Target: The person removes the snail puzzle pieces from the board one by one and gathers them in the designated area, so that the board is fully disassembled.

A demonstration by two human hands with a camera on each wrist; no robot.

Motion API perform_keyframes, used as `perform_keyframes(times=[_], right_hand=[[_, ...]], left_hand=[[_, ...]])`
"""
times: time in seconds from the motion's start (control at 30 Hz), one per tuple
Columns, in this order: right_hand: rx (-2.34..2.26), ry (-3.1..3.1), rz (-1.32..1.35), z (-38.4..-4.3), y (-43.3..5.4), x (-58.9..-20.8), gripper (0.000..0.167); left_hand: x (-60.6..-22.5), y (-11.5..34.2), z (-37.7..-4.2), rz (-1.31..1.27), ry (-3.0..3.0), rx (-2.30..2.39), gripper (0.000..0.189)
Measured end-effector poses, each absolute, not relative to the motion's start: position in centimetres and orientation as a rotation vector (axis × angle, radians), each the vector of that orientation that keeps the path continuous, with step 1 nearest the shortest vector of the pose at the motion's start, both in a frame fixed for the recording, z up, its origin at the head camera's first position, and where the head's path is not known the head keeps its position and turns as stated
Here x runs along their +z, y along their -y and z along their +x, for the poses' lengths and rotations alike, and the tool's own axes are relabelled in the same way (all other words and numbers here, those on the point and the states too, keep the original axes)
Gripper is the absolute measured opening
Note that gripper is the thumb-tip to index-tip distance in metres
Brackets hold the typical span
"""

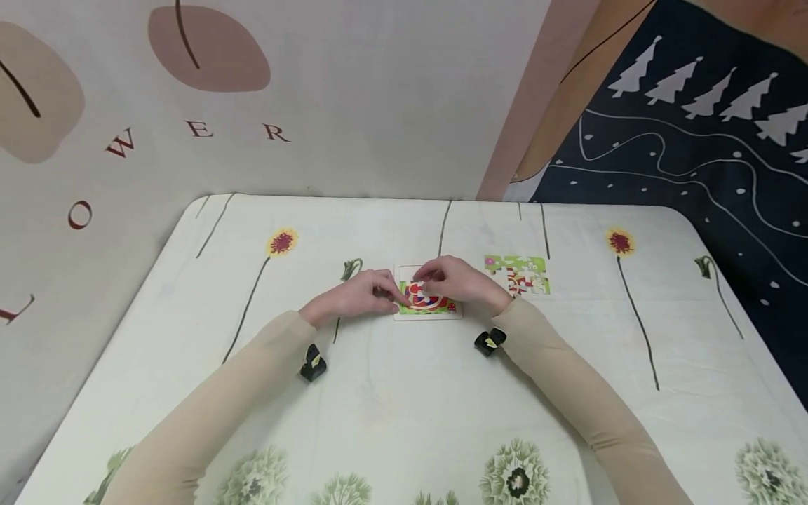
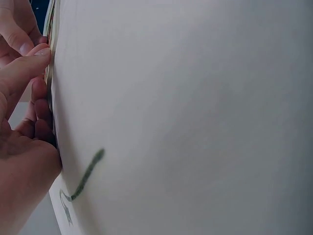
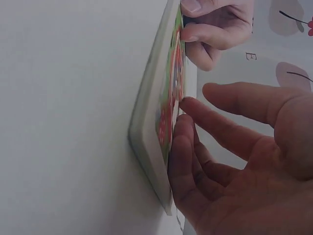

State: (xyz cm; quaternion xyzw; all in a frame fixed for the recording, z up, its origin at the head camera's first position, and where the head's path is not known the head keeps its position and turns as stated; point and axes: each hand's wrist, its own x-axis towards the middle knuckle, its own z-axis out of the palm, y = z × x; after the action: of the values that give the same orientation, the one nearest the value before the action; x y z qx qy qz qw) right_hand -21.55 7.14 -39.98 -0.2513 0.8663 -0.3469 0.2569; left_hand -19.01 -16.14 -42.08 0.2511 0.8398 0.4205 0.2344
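A small jigsaw puzzle in a pale framed board lies flat on the table, its picture red and green with some purple. My left hand is at the board's left side, and its thumb and index fingertips touch the picture surface. From the right, my right hand reaches over the board's upper edge. In the right wrist view, the right hand has its index fingertip on the puzzle and its thumb held apart from it. Part of the picture is hidden under the fingers.
To the right of the board lies a group of jigsaw pieces, green and red, with gaps among them. A white cloth with printed flowers covers the table. Behind stand a pale lettered wall hanging and a dark cloth with white trees.
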Motion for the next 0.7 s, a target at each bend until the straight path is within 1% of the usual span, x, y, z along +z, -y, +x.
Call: perform_keyframes(times=[0.33, 0.7], right_hand=[[-1.062, -2.363, -0.654, -21.23, -6.75, -40.23, 0.020], [-1.154, -2.367, -0.556, -21.32, -6.29, -40.58, 0.011]], left_hand=[[-42.15, 16.15, -19.04, 0.679, -2.311, 1.137, 0.019], [-41.94, 16.04, -18.94, 0.698, -2.296, 1.153, 0.019]])
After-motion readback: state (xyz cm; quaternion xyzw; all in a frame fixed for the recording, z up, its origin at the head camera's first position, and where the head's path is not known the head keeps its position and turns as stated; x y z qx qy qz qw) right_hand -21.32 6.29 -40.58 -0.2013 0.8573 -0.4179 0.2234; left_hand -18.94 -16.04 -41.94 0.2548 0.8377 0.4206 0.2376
